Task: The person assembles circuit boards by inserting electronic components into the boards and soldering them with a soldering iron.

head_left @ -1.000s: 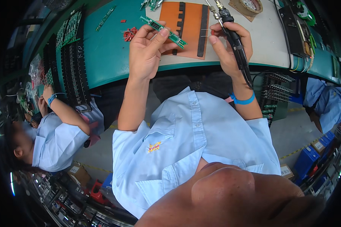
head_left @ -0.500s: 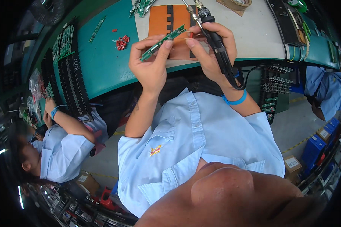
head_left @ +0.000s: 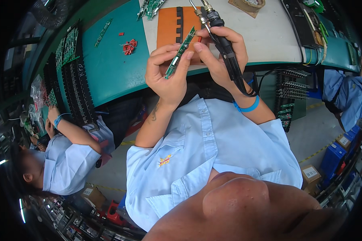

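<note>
A narrow green circuit board (head_left: pixel 176 60) is pinched between the thumb and fingers of my left hand (head_left: pixel 168 82), tilted with its upper end leaning right. My right hand (head_left: pixel 221 60) pinches a small red component (head_left: pixel 199 39) with thin wire leads between thumb and forefinger. Its leads reach the upper end of the board; whether they are in its holes I cannot tell. Lying across the same hand is a black-handled soldering iron (head_left: pixel 229 58), its metal end pointing up and away and its cable hanging at the wrist. Both hands are over the near part of an orange mat (head_left: pixel 167 26).
Loose red components (head_left: pixel 129 47) lie on the green table mat (head_left: pixel 112 72) at left, near a single board (head_left: pixel 103 32). More boards (head_left: pixel 151 9) are piled at the back. Black racks (head_left: pixel 77 84) stand left, beside a co-worker (head_left: pixel 70 160). A rack of boards (head_left: pixel 287 98) is right.
The board has turned more upright and shifted slightly right with my left hand. My right hand, with the red component and soldering iron, has moved a little left.
</note>
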The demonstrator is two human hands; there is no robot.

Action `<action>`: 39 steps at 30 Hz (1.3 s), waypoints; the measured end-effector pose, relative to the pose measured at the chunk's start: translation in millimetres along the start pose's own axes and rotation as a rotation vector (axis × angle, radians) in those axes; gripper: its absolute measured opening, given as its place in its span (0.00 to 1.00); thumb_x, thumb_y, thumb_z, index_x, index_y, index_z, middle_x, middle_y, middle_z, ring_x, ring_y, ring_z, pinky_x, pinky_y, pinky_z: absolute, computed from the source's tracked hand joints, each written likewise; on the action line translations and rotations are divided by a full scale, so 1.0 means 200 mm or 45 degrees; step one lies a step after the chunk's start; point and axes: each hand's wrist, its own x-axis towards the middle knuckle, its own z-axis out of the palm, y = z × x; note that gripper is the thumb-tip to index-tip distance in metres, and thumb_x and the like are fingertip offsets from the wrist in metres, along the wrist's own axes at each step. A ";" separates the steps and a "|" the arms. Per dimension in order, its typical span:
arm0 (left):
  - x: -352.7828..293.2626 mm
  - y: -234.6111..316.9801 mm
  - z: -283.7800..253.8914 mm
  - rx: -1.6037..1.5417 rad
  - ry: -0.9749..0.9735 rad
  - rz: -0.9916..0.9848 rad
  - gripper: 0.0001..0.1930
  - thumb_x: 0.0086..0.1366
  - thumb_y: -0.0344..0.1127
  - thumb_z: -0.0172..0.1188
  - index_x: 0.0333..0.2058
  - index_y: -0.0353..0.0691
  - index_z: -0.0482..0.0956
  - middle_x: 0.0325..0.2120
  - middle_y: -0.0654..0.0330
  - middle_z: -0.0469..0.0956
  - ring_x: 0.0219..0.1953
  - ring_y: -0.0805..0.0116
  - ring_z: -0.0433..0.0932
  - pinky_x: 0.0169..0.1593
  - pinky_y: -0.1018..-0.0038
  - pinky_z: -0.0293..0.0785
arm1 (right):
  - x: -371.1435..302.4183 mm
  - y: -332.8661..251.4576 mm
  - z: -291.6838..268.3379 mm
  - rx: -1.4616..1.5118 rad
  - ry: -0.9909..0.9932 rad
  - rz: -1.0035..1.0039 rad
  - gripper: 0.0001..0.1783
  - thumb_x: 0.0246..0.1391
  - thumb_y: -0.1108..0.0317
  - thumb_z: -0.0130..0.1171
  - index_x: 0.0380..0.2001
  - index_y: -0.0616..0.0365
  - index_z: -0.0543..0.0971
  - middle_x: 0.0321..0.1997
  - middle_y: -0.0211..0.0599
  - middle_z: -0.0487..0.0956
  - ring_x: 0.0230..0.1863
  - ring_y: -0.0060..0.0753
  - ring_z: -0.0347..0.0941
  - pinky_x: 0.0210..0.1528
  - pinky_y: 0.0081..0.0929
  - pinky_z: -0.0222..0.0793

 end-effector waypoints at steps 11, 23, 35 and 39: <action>-0.01 -0.01 0.01 0.074 -0.064 0.169 0.15 0.55 0.19 0.72 0.39 0.36 0.78 0.43 0.52 0.82 0.44 0.60 0.84 0.47 0.70 0.84 | 0.00 -0.01 -0.02 -0.027 -0.060 -0.003 0.28 0.51 0.83 0.69 0.54 0.60 0.70 0.47 0.50 0.83 0.41 0.35 0.83 0.44 0.26 0.82; 0.02 -0.05 -0.01 0.351 -0.393 0.623 0.15 0.55 0.17 0.67 0.42 0.35 0.83 0.48 0.52 0.82 0.48 0.56 0.83 0.52 0.68 0.83 | 0.03 -0.04 -0.01 0.257 0.209 0.194 0.30 0.49 0.84 0.70 0.54 0.62 0.69 0.46 0.53 0.84 0.37 0.33 0.86 0.37 0.23 0.84; 0.11 0.07 -0.05 -0.272 -0.309 -0.497 0.11 0.65 0.22 0.63 0.46 0.31 0.83 0.44 0.53 0.81 0.43 0.68 0.81 0.45 0.77 0.79 | 0.02 -0.03 -0.03 0.137 0.096 0.163 0.31 0.48 0.83 0.71 0.54 0.59 0.69 0.45 0.47 0.85 0.34 0.29 0.86 0.34 0.19 0.83; 0.15 0.06 -0.06 -0.175 -0.440 -0.478 0.11 0.66 0.24 0.64 0.47 0.29 0.82 0.41 0.55 0.81 0.41 0.71 0.80 0.44 0.79 0.79 | 0.01 -0.03 -0.03 0.114 0.062 0.154 0.31 0.48 0.82 0.72 0.54 0.59 0.70 0.45 0.44 0.85 0.32 0.28 0.85 0.33 0.18 0.82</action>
